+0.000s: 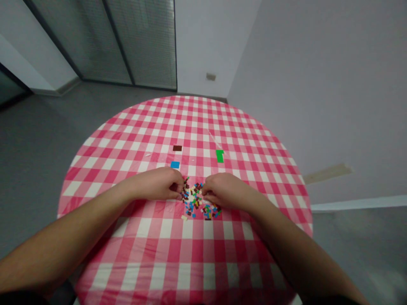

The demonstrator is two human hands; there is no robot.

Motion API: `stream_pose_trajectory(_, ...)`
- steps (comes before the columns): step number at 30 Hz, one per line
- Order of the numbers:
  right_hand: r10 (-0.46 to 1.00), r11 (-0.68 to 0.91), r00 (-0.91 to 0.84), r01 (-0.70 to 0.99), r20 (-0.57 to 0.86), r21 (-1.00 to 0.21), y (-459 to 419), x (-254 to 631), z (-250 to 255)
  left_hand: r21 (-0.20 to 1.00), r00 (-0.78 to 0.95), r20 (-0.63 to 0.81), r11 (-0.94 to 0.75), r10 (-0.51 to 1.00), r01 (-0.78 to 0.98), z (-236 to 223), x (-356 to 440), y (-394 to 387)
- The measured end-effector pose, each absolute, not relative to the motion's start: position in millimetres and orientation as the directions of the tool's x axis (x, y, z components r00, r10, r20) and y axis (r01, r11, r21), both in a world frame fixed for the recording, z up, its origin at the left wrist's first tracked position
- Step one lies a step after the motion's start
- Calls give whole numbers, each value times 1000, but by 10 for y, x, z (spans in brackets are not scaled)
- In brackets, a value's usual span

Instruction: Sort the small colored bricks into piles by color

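A loose pile of small building bricks (196, 202) in brown, blue, green, white and yellow lies between my two hands. My left hand (165, 183) rests at the pile's left edge, its fingers curled in a pinch at the bricks. At the upper right of the pile, my right hand (224, 189) also has its fingers bent together among the bricks. Whatever either hand pinches is too small to make out. Beyond my left hand lie a blue flat patch (174, 164) and a dark brown one (177, 148). Farther right sits a green flat patch (220, 156) with a notched edge.
The round table wears a red and white checked cloth (190, 254), creased near the front. Behind it stand glass partition panels (143, 46) and a pale wall (318, 84) on the right. Grey floor (34, 144) shows to the left.
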State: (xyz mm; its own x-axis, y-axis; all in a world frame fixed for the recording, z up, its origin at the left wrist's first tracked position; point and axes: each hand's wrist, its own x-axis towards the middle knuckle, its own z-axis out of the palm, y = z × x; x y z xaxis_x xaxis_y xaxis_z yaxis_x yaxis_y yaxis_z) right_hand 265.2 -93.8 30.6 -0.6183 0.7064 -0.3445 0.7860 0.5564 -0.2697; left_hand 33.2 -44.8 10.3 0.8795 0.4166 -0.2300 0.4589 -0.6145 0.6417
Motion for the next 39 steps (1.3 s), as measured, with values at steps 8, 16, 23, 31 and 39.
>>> stream_pose_trajectory(8, 956, 274, -293, 893, 3, -357, -632, 3073, 237, 652, 883, -204, -613, 424, 445, 70, 333, -435)
stream_pose_trajectory(16, 999, 27, -40, 951, -35, -309, -386, 3464, -16, 649, 888, -191, -625, 418, 434, 61, 312, -443)
stream_pose_trajectory(23, 998, 2, -23, 936, -55, -351, -369, 3489, -48, 646, 883, -200, -621, 424, 445, 74, 320, -446)
stream_pose_trajectory(31, 999, 34, -24, 933, 34, -359, -306, 3497, -147, 650, 888, -194, -622, 418, 435, 74, 316, -445)
stream_pose_trajectory(39, 997, 75, -58, 932, 58, -355, -283, 3478, -177, 662, 886, -203, -608, 416, 438, 82, 316, -441)
